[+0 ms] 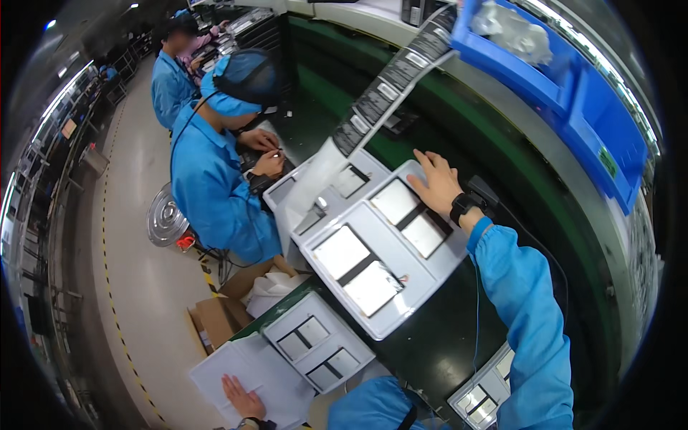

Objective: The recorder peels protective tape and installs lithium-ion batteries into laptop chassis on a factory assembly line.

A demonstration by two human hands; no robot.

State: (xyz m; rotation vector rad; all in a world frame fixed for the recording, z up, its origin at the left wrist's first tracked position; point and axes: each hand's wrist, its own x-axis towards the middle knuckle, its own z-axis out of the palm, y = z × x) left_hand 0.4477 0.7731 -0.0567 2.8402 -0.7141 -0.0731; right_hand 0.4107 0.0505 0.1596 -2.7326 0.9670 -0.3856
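Note:
My right hand (436,183), fingers spread, rests at the far right rim of a white plastic tray (334,275). Flat silver packs that look like battery cells (342,252) lie in its two compartments, in pairs with a black strip between. My left hand (242,398) lies flat, fingers apart, on a plain white sheet or lid (269,369) at the lower left. Beside it is a second white tray (297,325) with similar silver packs. A strip of dark printed labels (390,86) stretches up from another tray (353,181) behind the big one.
A co-worker in blue (222,179) sits at the left, hands over small parts. Blue bins (605,143) line the right. An open cardboard box (222,315) stands by the left bench edge. Another tray of packs (479,401) lies near my right forearm.

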